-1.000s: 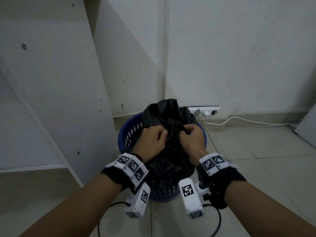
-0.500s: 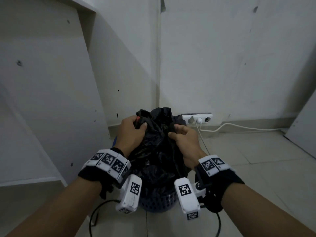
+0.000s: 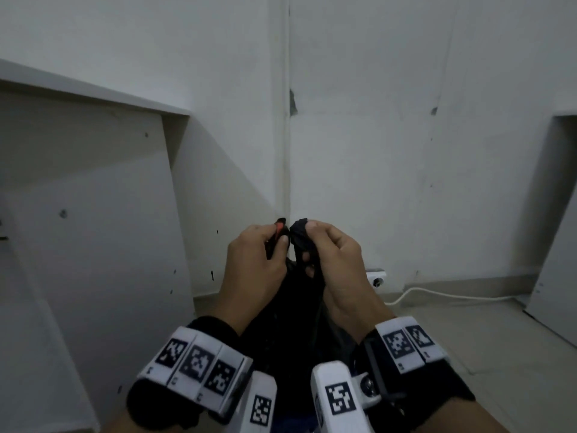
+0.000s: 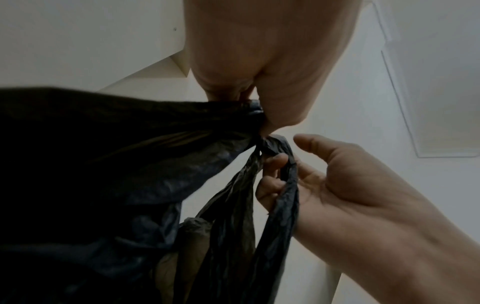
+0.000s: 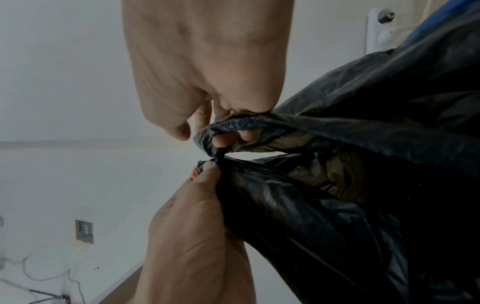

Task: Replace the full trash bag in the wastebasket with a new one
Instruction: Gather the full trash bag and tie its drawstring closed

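The full black trash bag (image 3: 287, 310) hangs between my forearms, its top gathered at chest height. My left hand (image 3: 276, 242) pinches one bunched edge of the bag, where a small red-orange strip (image 3: 278, 229) shows. My right hand (image 3: 307, 246) has its fingers curled through a twisted loop of the bag (image 4: 281, 174). In the right wrist view the left thumb (image 5: 207, 174) presses the plastic against the orange strip (image 5: 194, 175). A sliver of the blue wastebasket (image 5: 453, 9) shows behind the bag; the hands and bag hide the rest.
A white power strip (image 3: 376, 278) sits at the wall's foot, with a white cable (image 3: 443, 294) running right along the tiled floor (image 3: 484, 332). A white cabinet side (image 3: 93, 229) stands close on the left. A white panel (image 3: 559, 214) stands on the right.
Both hands have risen with the bag's top, drawing the bag up from the wastebasket. The two gathered edges have come together, and the basket has dropped out of the head view.
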Tool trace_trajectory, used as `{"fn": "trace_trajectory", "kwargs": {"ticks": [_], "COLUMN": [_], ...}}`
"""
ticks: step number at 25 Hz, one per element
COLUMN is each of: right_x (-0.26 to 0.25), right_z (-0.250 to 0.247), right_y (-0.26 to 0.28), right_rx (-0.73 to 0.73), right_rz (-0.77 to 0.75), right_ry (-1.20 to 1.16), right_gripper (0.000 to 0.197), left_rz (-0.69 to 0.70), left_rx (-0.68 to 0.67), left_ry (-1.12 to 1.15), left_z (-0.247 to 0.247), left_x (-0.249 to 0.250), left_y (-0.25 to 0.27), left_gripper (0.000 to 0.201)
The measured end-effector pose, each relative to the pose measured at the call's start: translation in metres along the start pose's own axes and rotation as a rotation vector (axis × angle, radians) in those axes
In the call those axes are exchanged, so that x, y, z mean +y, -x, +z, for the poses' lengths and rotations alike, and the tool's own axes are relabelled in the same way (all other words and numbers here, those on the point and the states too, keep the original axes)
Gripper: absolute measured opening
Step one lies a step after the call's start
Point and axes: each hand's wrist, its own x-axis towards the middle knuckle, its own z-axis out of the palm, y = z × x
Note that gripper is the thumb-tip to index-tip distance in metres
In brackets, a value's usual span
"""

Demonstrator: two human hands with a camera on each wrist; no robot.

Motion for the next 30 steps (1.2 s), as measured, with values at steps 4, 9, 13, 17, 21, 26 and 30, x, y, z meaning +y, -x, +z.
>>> {"fn": "trace_trajectory", "kwargs": {"ticks": [4, 9, 13, 17, 21, 26, 30], "right_x": [-0.001, 0.001, 0.000, 0.000, 0.003, 0.002, 0.004], "right_z": [-0.001, -0.002, -0.002, -0.005, -0.003, -0.001, -0.004], "right_y": [0.003, 0.010, 0.014, 0.013, 0.010, 0.005, 0.006], "right_rx": [-0.005, -0.001, 0.002, -0.071, 0.008, 0.126, 0.135], "right_rz": [-0.095, -0.304, -0.346, -0.224, -0.076, -0.065, 0.081], "right_ry": [0.082, 0.337, 0.349, 0.183, 0.110, 0.246, 0.183], "right_gripper": [0.006, 0.018, 0.025, 0.030, 0.011, 0.009, 0.030], "left_rz": [-0.084, -0.299, -0.609, -0.628, -0.531, -0.355, -0.312], "left_rx": [0.063, 0.058, -0.041, -0.036, 0.019, 0.055, 0.116], "left_ry": [0.101, 0.377, 0.868, 0.938, 0.845, 0.693, 0.717], "left_z": [-0.002, 0.001, -0.001, 0.000, 0.004, 0.013, 0.018], "left_x": [0.007, 0.014, 0.020, 0.019, 0.017, 0.019, 0.015], "left_y": [0.000, -0.002, -0.002, -0.004, 0.000, 0.011, 0.014], "left_gripper": [0.004, 0.014, 0.014, 0.014, 0.026, 0.026, 0.024]}}
